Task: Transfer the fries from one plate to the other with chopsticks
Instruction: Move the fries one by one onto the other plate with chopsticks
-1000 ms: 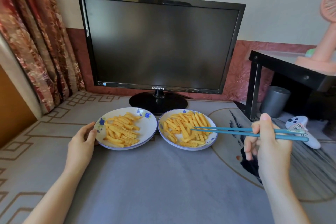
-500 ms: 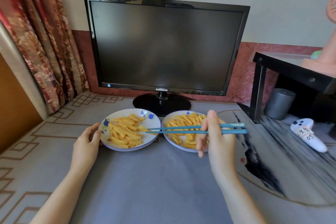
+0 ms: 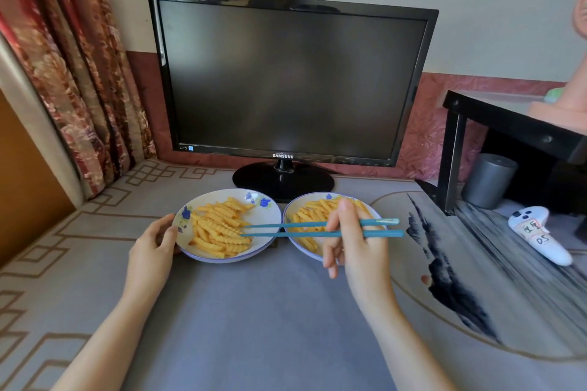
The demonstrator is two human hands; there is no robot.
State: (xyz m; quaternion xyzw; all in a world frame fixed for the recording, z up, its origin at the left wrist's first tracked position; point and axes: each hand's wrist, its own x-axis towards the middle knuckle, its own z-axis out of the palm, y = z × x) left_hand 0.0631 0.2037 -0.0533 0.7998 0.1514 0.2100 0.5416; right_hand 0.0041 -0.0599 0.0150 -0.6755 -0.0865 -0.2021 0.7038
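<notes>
Two white plates with blue flowers stand side by side in front of the monitor. The left plate (image 3: 270, 216) holds a heap of crinkle-cut fries (image 3: 219, 228). The right plate (image 3: 293, 240) also holds fries (image 3: 309, 211), partly hidden by my right hand (image 3: 355, 244). That hand grips a pair of blue chopsticks (image 3: 286, 229), which reach leftward across the right plate. Their tips sit slightly apart at the right edge of the left plate's fries. My left hand (image 3: 152, 246) holds the left plate's left rim.
A black monitor (image 3: 292, 79) on its stand (image 3: 282, 179) rises just behind the plates. To the right are a black shelf (image 3: 508, 124), a grey cup (image 3: 489, 179) and a white controller (image 3: 536, 233). A curtain (image 3: 63, 57) hangs at the left. A grey patterned cloth (image 3: 254, 311) covers the table.
My right hand has carried the chopsticks leftward from beside the right plate, so their tips now reach the left plate's fries. My left hand has stayed on the left plate's rim.
</notes>
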